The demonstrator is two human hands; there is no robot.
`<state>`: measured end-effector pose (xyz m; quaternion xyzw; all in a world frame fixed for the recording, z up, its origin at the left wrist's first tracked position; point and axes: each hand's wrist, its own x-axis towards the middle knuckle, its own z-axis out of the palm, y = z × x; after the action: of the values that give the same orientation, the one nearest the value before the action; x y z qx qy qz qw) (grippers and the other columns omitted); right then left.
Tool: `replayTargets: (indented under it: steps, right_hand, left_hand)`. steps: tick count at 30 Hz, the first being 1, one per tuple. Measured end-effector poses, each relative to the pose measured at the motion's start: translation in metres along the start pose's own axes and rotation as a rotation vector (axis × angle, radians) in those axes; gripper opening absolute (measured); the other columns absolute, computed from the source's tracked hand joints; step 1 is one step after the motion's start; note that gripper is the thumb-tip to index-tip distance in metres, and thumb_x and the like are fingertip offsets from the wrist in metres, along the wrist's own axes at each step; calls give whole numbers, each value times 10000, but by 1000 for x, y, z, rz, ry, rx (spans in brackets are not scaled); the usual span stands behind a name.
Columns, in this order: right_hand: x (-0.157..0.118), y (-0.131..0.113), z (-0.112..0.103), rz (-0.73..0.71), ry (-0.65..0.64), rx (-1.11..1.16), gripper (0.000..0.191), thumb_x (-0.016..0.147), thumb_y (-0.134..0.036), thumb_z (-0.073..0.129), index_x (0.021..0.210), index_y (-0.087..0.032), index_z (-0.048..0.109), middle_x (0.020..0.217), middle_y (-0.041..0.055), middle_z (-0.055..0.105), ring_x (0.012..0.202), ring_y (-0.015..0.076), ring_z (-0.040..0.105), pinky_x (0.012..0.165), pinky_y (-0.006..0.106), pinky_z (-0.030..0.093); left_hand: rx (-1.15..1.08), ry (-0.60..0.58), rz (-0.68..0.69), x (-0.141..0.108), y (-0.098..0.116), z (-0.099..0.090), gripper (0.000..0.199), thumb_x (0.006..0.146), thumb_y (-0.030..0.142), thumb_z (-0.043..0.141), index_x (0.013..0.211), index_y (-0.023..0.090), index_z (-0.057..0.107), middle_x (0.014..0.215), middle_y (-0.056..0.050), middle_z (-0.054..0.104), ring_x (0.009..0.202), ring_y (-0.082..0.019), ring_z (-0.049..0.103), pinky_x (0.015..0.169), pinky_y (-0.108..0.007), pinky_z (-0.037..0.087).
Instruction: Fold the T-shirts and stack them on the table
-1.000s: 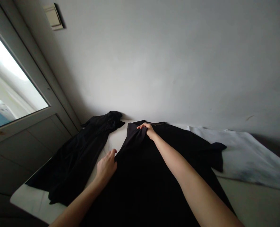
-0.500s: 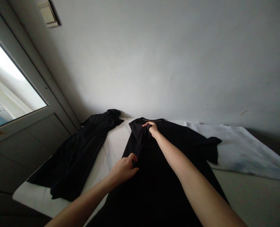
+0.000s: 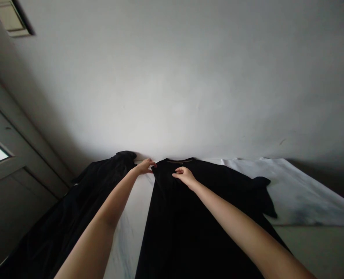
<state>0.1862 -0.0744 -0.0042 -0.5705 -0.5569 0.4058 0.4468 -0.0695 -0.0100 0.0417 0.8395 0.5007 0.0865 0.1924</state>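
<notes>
A black T-shirt lies spread out in front of me, its collar close to the wall and one side folded inward. At the folded shoulder corner, my left hand pinches the fabric edge between thumb and fingers. My right hand hovers over or rests lightly on the shirt just below the collar; its thumb and fingertips are slightly apart, with no cloth seen between them. The short sleeve on the right side sticks outward. Dark folds blend together, so the fold's exact outline is hard to make out.
Another black garment is laid out on the left. A white cloth with bluish patches is on the right. The pale marbled tabletop shows between the garments. A wall rises behind, and a door stands at far left.
My left hand has moved up and away from the shirt's side to its shoulder corner. The right hand has let go of the bunched fabric, which now lies flatter. The view has shifted.
</notes>
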Motion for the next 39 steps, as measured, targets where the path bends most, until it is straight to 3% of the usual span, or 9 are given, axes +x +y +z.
replayTargets:
  steps: [4, 8, 10, 12, 17, 22, 28, 34, 39]
  right_hand:
    - [-3, -1, 1, 72, -62, -102, 251, 597, -328, 835, 743, -189, 685, 781, 60, 722, 796, 241, 674, 720, 326, 506]
    - [-9, -1, -3, 57, -131, -165, 392, 585, -433, 845, 860, -205, 684, 830, 52, 720, 791, 237, 675, 685, 313, 502]
    - [-13, 0, -4, 3, -111, -223, 499, 528, -360, 874, 949, -201, 658, 927, 61, 714, 861, 245, 674, 744, 324, 512]
    - [-18, 3, -3, -65, -67, -260, 475, 565, -259, 834, 990, -199, 629, 989, 65, 701, 931, 245, 669, 816, 342, 513]
    - [-28, 7, -7, -297, 99, -230, 348, 739, -157, 606, 1078, -231, 579, 1091, 47, 674, 1008, 221, 656, 929, 376, 494]
    - [-36, 10, -7, -484, 83, -238, 322, 780, -94, 516, 1053, -235, 616, 1084, 46, 684, 1049, 211, 643, 975, 367, 478]
    - [-47, 21, -2, -533, 143, -335, 285, 835, -62, 480, 1009, -217, 644, 966, 58, 661, 937, 199, 647, 880, 355, 514]
    - [-55, 25, -14, -555, 201, -385, 269, 870, -64, 468, 1001, -216, 647, 935, 61, 625, 892, 196, 645, 820, 317, 519]
    - [-56, 24, -19, -472, 201, -468, 272, 868, -63, 480, 1007, -227, 647, 943, 53, 619, 893, 192, 642, 791, 294, 515]
  left_hand:
    - [-47, -71, 40, 21, -12, -7, 226, 615, 252, 747, 836, 221, 707, 1006, -30, 616, 978, -202, 584, 920, -307, 467]
    - [-232, -102, 32, 32, -19, -17, 257, 623, 240, 688, 877, 201, 704, 1085, -40, 642, 941, -188, 590, 853, -300, 483]
    - [-339, -86, 16, 35, -18, -19, 316, 644, 221, 634, 953, 200, 696, 1103, -41, 658, 974, -194, 586, 855, -306, 478]
    - [-379, -71, 16, 39, -16, -17, 351, 667, 212, 570, 1000, 198, 680, 1076, -38, 675, 976, -193, 585, 844, -308, 475]
    - [-299, -93, 62, 57, -12, 1, 232, 677, 258, 537, 860, 162, 643, 791, -15, 656, 782, -170, 579, 735, -293, 466]
    - [-214, -75, 85, 71, -16, 8, 164, 624, 228, 573, 767, 175, 632, 710, 10, 621, 714, -160, 554, 706, -282, 442]
    - [-126, -12, 117, 69, -29, 13, 168, 655, 234, 580, 803, 187, 644, 787, 3, 667, 776, -173, 580, 766, -287, 448]
    - [-96, 57, 121, 65, -41, 28, 179, 732, 255, 560, 871, 181, 644, 847, -16, 687, 803, -175, 599, 789, -296, 474]
    - [-82, 112, 108, 65, -45, 34, 194, 757, 257, 567, 917, 183, 646, 889, -30, 698, 828, -184, 620, 796, -309, 490]
